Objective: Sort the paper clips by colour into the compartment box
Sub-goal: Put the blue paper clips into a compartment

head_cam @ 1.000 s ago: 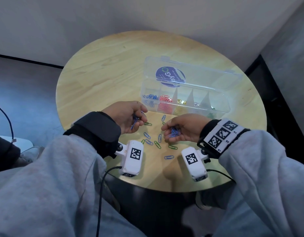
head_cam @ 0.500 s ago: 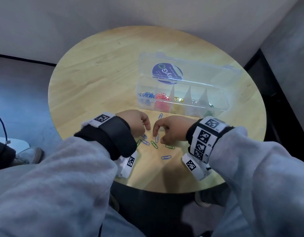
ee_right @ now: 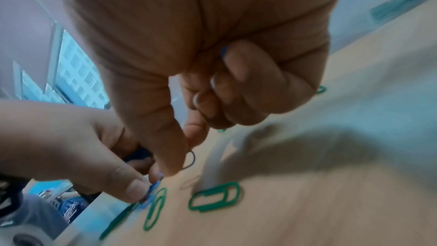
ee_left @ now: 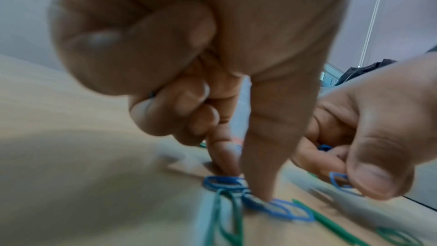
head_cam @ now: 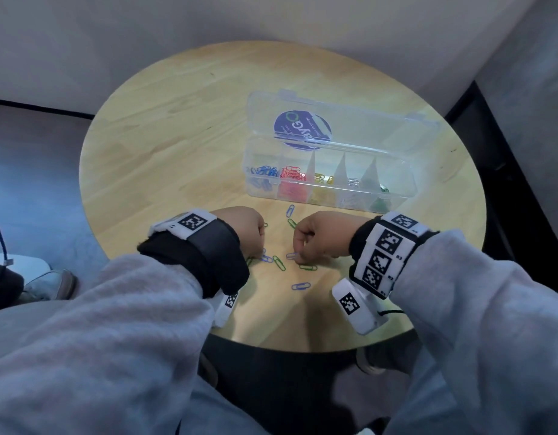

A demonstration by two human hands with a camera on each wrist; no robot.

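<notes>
Head view: both hands' fingers pinching blue paper clips on table.

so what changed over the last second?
Both hands turned palm-down and dropped onto the loose clips. The left hand now pinches at a blue clip on the table; the right hand pinches another blue clip, with blue clips tucked in its curled fingers. The compartment box, its sorted clips and the lone blue clip near the table edge stayed put.
</notes>
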